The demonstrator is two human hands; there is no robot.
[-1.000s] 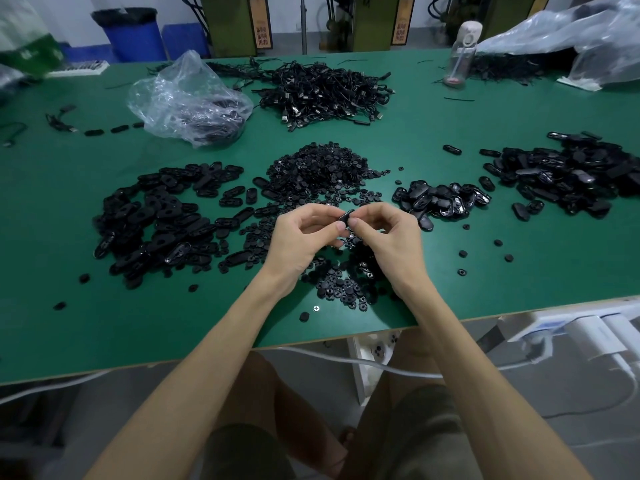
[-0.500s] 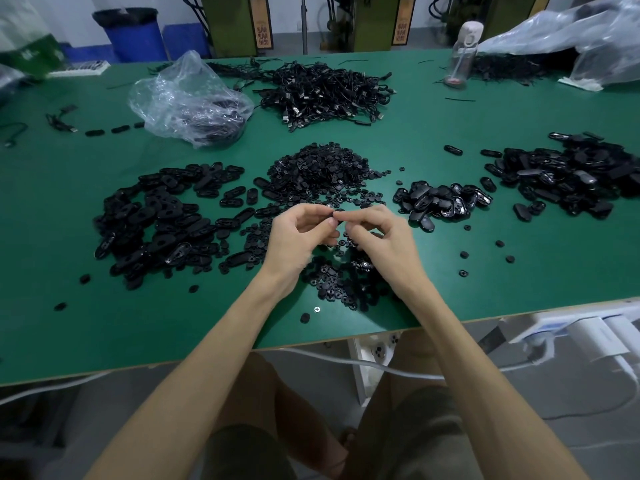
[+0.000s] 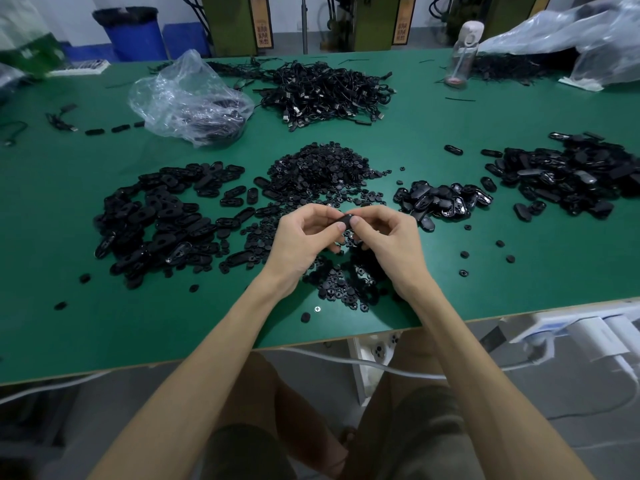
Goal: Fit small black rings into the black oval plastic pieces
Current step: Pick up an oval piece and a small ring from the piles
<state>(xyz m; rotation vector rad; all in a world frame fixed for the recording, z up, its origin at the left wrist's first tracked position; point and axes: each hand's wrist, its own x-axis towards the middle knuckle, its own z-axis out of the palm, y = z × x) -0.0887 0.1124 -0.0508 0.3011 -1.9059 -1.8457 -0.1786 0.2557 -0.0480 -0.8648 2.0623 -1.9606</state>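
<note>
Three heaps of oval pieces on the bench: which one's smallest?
The glossy heap just right of the right hand. The matte heap on the left and the far-right heap both spread much wider.

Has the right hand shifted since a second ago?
No. The right hand stays just past the silver screw, pinching the black piece with the left hand.
</note>
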